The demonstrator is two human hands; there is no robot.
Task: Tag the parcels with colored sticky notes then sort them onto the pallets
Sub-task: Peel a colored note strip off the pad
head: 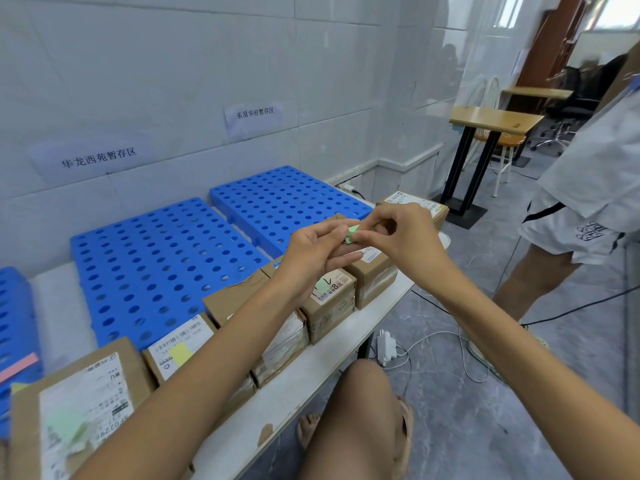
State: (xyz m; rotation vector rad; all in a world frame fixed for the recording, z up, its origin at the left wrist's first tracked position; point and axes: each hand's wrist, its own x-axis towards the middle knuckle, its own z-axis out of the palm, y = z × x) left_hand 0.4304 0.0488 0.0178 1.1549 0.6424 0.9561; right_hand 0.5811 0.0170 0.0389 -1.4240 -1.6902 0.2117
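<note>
Above a row of cardboard parcels, my left hand (pixel 317 251) and my right hand (pixel 398 237) meet and both pinch a small pad of green sticky notes (pixel 352 233). The parcels lie along a white table (pixel 311 375). A near-left parcel (pixel 79 410) carries a green note (pixel 67 427). The parcel beside it (pixel 180 348) has a yellow note (pixel 180 351). A further parcel (pixel 332 299) shows a green note on its label. Two blue perforated pallets (pixel 156 265) (pixel 284 199) lie behind the row.
A third blue pallet (pixel 14 323) with a pink note strip sits at far left. Paper signs hang on the tiled wall. A person in white shorts (pixel 571 216) stands at right. Cables and a power strip (pixel 388 348) lie on the floor. A wooden desk (pixel 491 119) stands further back.
</note>
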